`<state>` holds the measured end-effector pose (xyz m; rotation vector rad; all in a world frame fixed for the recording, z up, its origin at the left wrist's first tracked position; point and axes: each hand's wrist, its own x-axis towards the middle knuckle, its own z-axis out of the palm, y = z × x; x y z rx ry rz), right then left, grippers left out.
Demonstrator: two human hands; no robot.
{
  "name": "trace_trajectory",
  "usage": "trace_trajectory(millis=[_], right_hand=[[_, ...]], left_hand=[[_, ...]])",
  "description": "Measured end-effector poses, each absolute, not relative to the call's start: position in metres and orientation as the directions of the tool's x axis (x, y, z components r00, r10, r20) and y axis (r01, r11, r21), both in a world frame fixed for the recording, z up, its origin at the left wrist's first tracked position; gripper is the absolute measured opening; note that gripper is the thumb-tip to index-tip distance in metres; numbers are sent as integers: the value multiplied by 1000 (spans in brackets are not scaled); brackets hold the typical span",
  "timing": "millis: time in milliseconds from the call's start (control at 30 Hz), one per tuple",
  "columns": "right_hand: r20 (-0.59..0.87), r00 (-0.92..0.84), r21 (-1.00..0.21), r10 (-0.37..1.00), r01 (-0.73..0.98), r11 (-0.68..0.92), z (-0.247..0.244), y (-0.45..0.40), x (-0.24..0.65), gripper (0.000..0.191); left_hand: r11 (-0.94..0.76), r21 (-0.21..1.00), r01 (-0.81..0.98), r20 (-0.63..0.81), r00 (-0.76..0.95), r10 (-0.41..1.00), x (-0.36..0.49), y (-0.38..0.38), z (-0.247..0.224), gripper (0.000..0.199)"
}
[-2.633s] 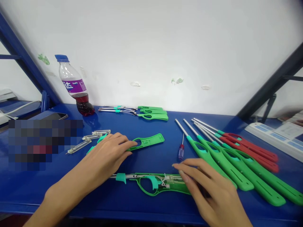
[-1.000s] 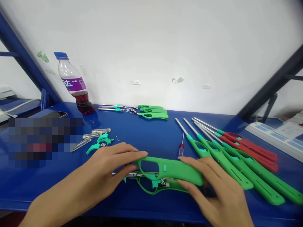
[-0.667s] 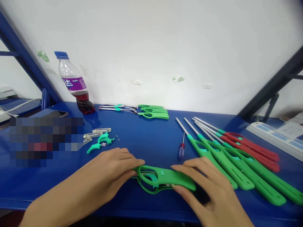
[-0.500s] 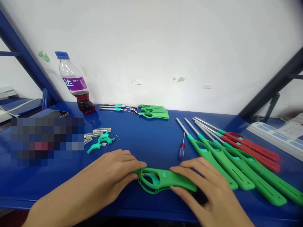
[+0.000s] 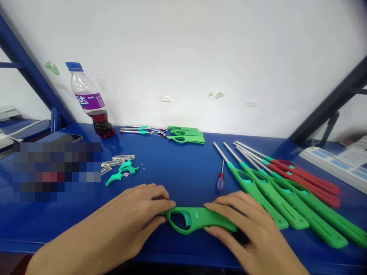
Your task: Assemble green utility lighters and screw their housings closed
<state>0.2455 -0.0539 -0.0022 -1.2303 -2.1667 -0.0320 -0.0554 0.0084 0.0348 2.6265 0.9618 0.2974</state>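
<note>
While a person's bare left hand pinches the front end of a green lighter, the right hand grips the rear of its handle with thumb and fingers. Both hands are clamped on it and well apart from each other, with the middle of the handle showing between them. The lighter lies crosswise near the front edge of a blue tabletop. A teal trigger shows inside its finger loop; its front tip is hidden by the left hand.

Just beyond the right hand, a screwdriver with a red and purple grip points away. To its right, four green lighters and two red lighters lie slanted side by side, metal tubes toward the wall. Further right is a white power strip.

Beyond the left hand lie teal parts, two tiny pins and several clear tanks. Against the wall, green handles are grouped at the back, with wires and thin metal rods stretching left. At far left, a bottle with a blue cap and purple label holds dark red drink. Near it is a phone, partly covered by a pixelated patch.
</note>
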Motion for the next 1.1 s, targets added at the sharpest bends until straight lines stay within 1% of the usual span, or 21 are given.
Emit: trace_trajectory(millis=[133,233,333,500,667,867,1100], right_hand=[[555,-350,-270,755,783,561,-2,-53,245,24],[554,-347,-266,757,788,555,-3,-53,245,24],[538,-351,-264,767,794,548,-4,-54,245,25],[511,-362,-266,780,796,544,-5,-55,246,26],[513,-343,-276,787,802,529,-4,-57,245,27],[509,-353,-304,785,779,548,-3,-53,246,19],[540,-347,-283,767,783,554,-4,-52,247,18]], left_hand=[[-739,335,584,89,761,642,-58,9,32,46],[-743,318,589,88,762,642,-60,9,29,50],[-749,326,576,74,775,628,-62,12,25,54],[-749,363,554,53,791,610,-60,18,24,54],[-738,355,574,32,781,623,-56,19,27,54],[-718,367,591,7,770,638,-52,15,27,49],[-745,329,580,48,778,626,-58,12,28,53]])
